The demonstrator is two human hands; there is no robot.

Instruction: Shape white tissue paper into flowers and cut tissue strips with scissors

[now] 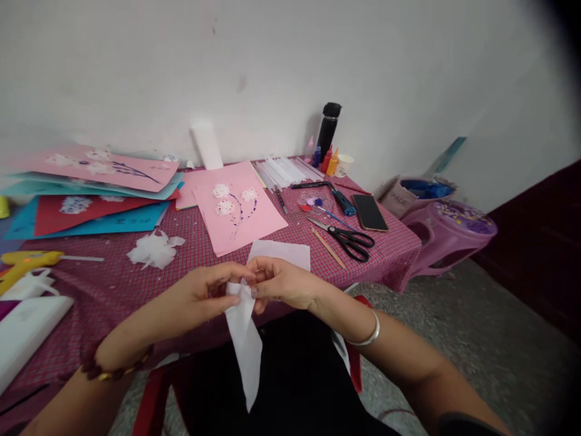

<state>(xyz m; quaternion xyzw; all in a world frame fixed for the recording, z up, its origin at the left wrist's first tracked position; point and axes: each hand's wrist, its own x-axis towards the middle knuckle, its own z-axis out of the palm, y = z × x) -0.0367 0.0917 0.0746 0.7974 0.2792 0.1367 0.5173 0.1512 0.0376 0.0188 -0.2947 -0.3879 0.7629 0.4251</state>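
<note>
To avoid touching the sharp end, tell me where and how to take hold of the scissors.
Grip the scissors by the black handles, probably best from the right and above. They lie flat, with the handle loops to the right and nearer the person, while the blade end points left and away.

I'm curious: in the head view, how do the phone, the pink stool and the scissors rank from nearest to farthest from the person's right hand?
From the right hand:
1. Scissors: to its right, on the table.
2. Phone: past the scissors, toward the table's right end.
3. Pink stool: farther right, beyond the table.
</note>
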